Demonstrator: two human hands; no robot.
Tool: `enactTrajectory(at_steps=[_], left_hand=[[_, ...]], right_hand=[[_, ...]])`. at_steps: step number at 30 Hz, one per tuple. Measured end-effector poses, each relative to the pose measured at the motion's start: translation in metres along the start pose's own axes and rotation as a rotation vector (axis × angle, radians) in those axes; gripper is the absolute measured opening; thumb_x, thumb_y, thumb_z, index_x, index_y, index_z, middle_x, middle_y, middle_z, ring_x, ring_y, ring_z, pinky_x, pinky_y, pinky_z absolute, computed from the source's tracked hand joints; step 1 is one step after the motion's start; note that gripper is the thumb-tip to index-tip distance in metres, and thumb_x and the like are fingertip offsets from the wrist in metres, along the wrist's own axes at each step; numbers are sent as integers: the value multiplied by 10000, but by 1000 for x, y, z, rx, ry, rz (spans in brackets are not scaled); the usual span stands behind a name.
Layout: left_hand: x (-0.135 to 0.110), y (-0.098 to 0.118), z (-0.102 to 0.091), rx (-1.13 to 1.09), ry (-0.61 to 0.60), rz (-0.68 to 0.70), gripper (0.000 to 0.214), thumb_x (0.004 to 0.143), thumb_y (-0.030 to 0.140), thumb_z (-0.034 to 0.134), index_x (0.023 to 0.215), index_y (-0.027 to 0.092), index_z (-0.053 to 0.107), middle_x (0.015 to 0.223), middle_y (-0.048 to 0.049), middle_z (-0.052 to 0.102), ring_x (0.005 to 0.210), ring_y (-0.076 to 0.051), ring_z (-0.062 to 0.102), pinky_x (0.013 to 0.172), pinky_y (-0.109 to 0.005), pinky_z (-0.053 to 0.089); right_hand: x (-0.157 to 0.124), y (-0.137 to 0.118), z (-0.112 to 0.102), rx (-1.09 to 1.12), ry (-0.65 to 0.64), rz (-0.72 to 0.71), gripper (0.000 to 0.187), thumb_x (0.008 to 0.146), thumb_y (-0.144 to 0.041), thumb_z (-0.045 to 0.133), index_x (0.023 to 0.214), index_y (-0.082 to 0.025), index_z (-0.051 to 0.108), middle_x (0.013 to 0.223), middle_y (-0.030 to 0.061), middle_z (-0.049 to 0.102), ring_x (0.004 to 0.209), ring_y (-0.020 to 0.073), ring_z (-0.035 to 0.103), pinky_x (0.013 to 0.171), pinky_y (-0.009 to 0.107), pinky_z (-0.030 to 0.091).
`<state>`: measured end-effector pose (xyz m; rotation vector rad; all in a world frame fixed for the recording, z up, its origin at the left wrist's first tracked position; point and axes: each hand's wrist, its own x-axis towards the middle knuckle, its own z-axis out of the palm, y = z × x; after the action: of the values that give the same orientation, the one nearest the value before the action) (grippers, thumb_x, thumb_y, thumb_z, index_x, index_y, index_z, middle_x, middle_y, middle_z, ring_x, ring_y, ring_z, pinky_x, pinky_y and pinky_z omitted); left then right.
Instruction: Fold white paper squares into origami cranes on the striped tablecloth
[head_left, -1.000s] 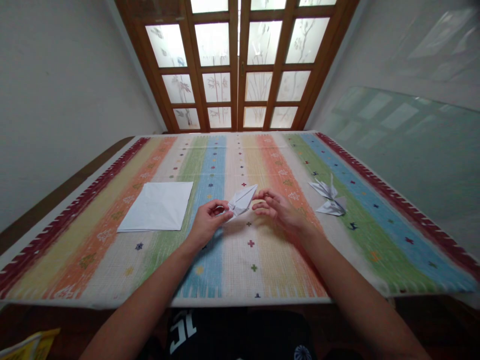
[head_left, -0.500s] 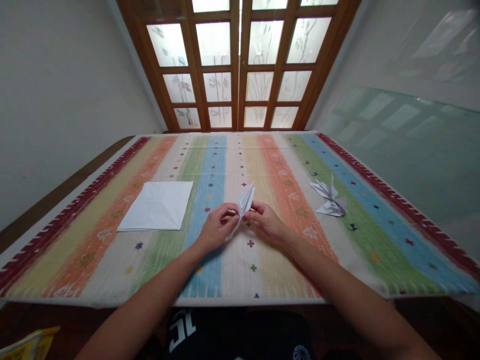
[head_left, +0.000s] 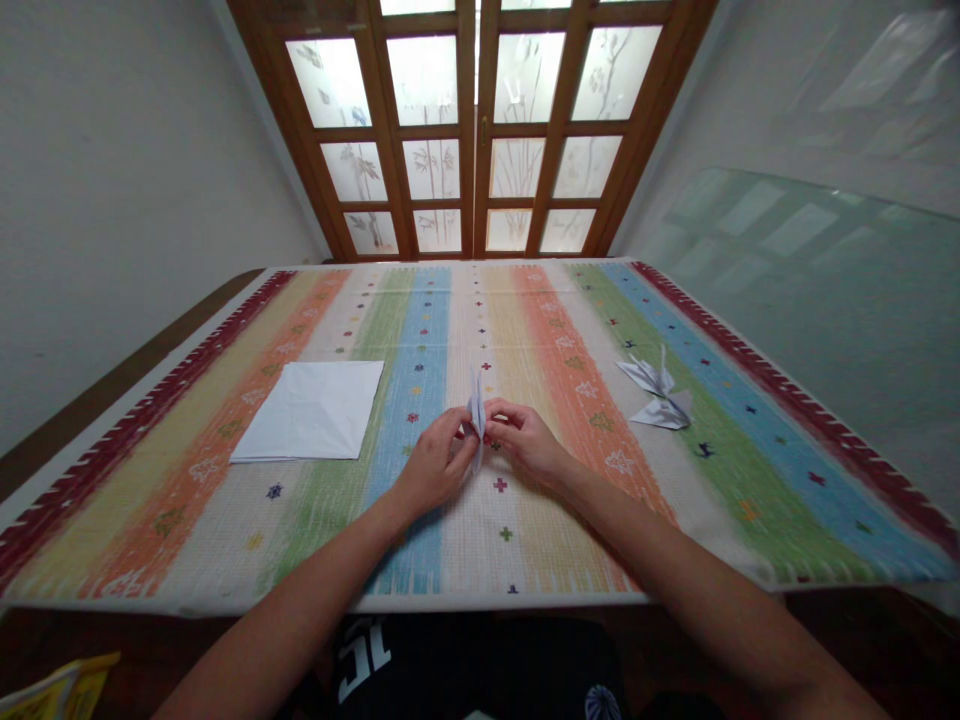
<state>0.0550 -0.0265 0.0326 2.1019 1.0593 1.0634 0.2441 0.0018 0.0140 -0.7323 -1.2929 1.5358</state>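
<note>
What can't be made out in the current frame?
Head view: the folded paper's faces, mostly hidden because it is edge-on; fingers of the left hand and right hand cover part of it.
Head view: how many sheets the white square paper holds; its edges are too thin to count.
Head view: the rest of the yellow item, cut off at the lower-left corner.

The scene is viewed through a single head-worn camera, held above the near edge of a striped tablecloth [head_left: 555,525] and tipped forward and down. The wearer's black clothing [head_left: 487,655] is caught closest, the left hand [head_left: 433,460] and right hand [head_left: 531,445] mid-frame, and the glazed wooden double doors [head_left: 465,150] farthest, cropped above.
</note>
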Motion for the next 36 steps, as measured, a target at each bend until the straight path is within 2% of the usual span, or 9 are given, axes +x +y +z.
enactTrajectory(at_steps=[3, 7, 12, 17, 21, 25, 27, 30, 36], left_hand=[[-2, -1, 0, 82, 8, -22, 95, 1018, 222, 492, 982, 214, 579, 964, -64, 650, 950, -236, 603, 915, -405, 509], [-2, -2, -1, 7, -8, -33, 166, 1068, 279, 429, 1038, 209, 577, 985, -68, 639, 931, -236, 588, 899, -410, 505], [-2, -1, 1, -15, 78, -14, 219, 1094, 301, 422, 1017, 204, 603, 1234, -128, 578, 1115, -261, 572, 1034, -465, 487], [-2, -5, -1, -62, 72, -84, 281, 1094, 330, 415, 882, 222, 565, 1057, -85, 518, 1044, -257, 544, 1016, -464, 494], [-1, -4, -1, -157, 33, -105, 294, 1092, 352, 382, 875, 231, 538, 981, -63, 555, 965, -245, 553, 952, -434, 497], [1, -5, 4, -380, 40, -204, 164, 1057, 390, 483, 1085, 234, 526, 949, -34, 597, 873, -207, 596, 846, -369, 523], [2, -9, 6, -526, 73, -249, 242, 1017, 408, 570, 1172, 247, 475, 956, -22, 597, 855, -192, 617, 822, -349, 538], [3, -15, 6, -626, 109, -295, 336, 939, 458, 698, 1055, 258, 454, 907, 1, 587, 812, -177, 616, 798, -332, 540], [4, -17, 3, -625, 35, -338, 361, 929, 552, 711, 971, 219, 579, 935, -36, 643, 900, -192, 637, 880, -351, 535]], right_hand=[[0, 1, 0, -91, 47, -37, 265, 794, -467, 894, 824, -230, 779, 991, 32, 627, 818, 160, 621, 728, 302, 542], [-4, -1, 4, -228, 100, -101, 241, 813, -460, 876, 868, -244, 786, 1156, 65, 607, 981, 189, 648, 793, 312, 587], [-5, -2, 6, -268, 111, -147, 223, 829, -446, 869, 866, -243, 783, 1216, 76, 637, 1026, 202, 672, 901, 369, 594], [-5, -1, 6, -260, 118, -152, 231, 814, -446, 879, 846, -238, 784, 1146, 74, 660, 1004, 203, 673, 870, 359, 595], [-6, -4, 6, -260, 114, -143, 205, 818, -421, 874, 868, -240, 791, 1184, 78, 642, 1013, 198, 666, 827, 335, 592], [-7, -6, 7, -270, 136, -138, 180, 825, -400, 868, 874, -243, 793, 1200, 86, 627, 1037, 202, 654, 776, 307, 589], [-7, -6, 8, -262, 145, -144, 181, 822, -401, 871, 877, -247, 794, 1208, 90, 627, 1070, 212, 652, 780, 306, 597], [-6, -5, 8, -260, 152, -160, 193, 818, -408, 878, 895, -251, 796, 1203, 93, 640, 1141, 232, 645, 800, 312, 611], [-5, -2, 7, -256, 181, -172, 214, 802, -426, 894, 897, -253, 810, 1176, 96, 672, 1146, 240, 664, 782, 314, 633]])
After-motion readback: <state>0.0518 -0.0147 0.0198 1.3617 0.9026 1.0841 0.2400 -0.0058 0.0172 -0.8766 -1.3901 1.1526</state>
